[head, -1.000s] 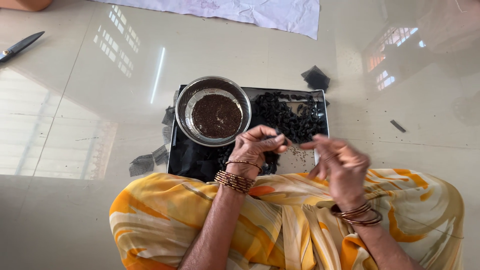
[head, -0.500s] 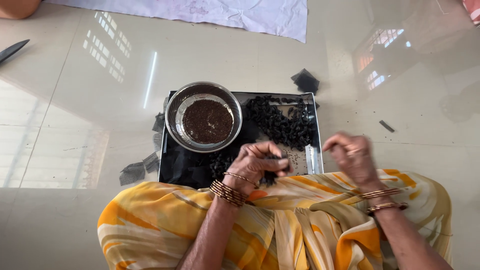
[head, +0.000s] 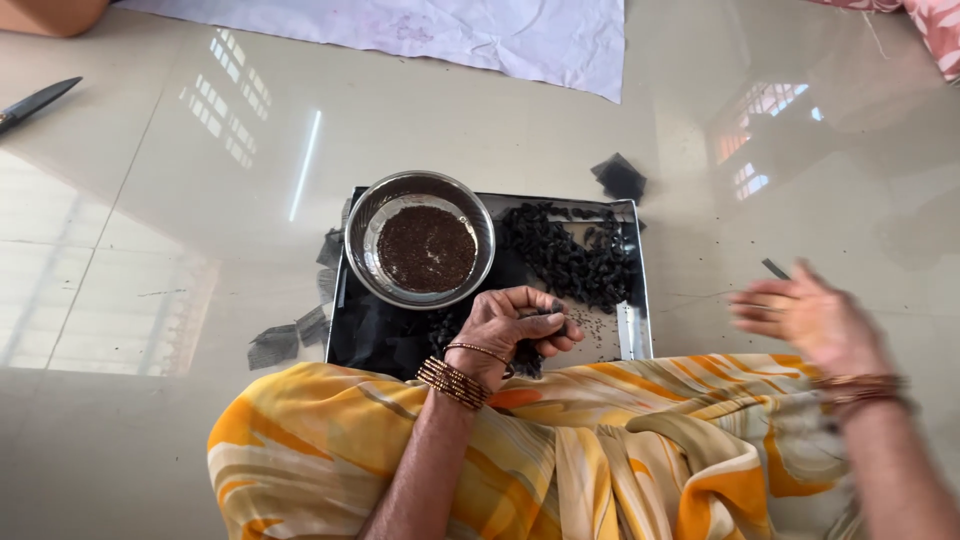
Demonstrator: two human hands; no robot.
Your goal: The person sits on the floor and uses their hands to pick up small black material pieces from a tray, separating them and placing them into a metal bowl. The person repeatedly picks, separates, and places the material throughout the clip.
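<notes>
A steel bowl (head: 420,240) of dark seeds is set on a rectangular tray (head: 630,330), long axis left-right. The left hand (head: 515,325) is curled loosely around dark pods over the tray's near edge. The right hand (head: 805,315) is spread open, empty, blurred, above the floor.

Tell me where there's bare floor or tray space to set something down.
Bare floor lies left of the tray, between it and the knife, and beyond the bowl up to the white sheet. The tray is crowded: bowl, dark pods, left hand. The right hand hovers over the floor at right.
</notes>
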